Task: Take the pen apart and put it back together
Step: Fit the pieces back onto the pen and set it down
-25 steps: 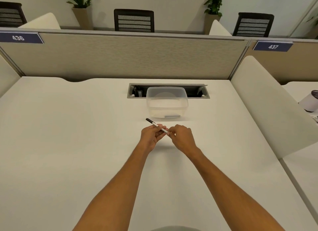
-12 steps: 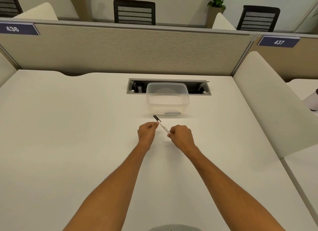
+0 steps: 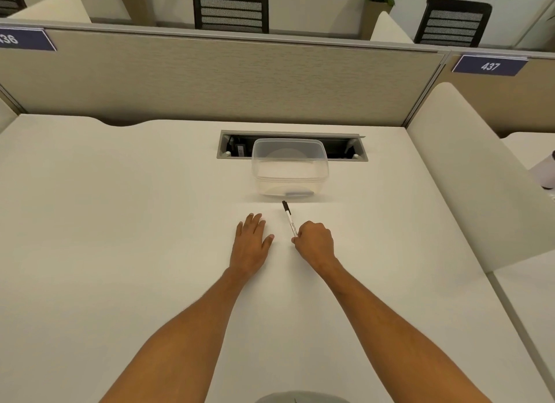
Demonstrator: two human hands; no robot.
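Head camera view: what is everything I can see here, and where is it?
Pen: one, white with black cap, held by right hand, pointing toward container.
Plastic container: one, clear, desk centre, in front of cable tray.
Cable tray: one, grey, recessed in desk.
Number signs: two, navy, on partition.
Chairs: dark, behind partition.
Left hand: open, flat on desk.
Right hand: fingers closed on pen.

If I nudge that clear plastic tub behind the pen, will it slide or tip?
The clear plastic tub looks thin-walled and empty, so probably light. Its wide, low shape suggests sliding rather than tipping on the smooth white desk.
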